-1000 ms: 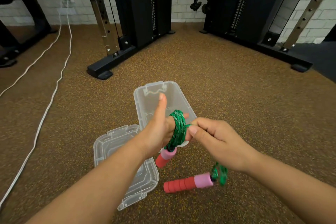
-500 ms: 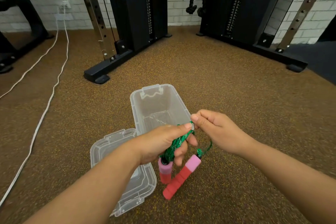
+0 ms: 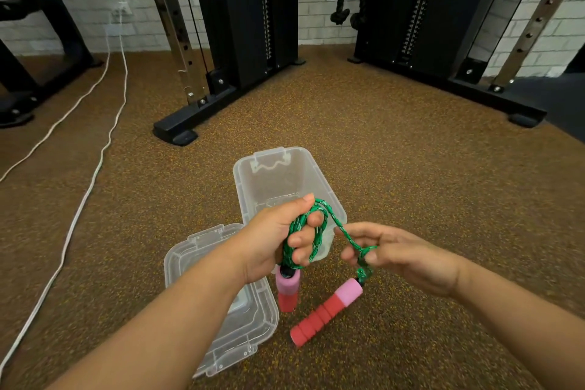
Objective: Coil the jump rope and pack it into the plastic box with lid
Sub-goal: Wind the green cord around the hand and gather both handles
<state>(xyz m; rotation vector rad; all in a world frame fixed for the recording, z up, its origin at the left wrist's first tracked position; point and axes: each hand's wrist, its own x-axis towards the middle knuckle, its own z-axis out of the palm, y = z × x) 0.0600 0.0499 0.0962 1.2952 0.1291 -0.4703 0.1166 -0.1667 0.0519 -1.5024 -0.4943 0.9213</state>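
Green rope (image 3: 319,231) is what I see coiled round my left hand (image 3: 278,244), fingers curled on it above the open box (image 3: 278,180). My right hand (image 3: 402,256) seems to pinch its tail, one handle (image 3: 326,312) dangling; lid (image 3: 218,294) alongside.

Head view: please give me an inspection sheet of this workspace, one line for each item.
Surface: brown speckled floor.
Job's things: green jump rope coiled in the hands, both foam handles hanging; clear plastic box open, empty; lid lying beside it.
Clutter: nothing seen.
Grippers: left hand shut on the coil; right hand pinches the rope's loose end.
Cables: two white cables run across the floor from a wall socket.
Surroundings: black gym machine frames, white brick wall.
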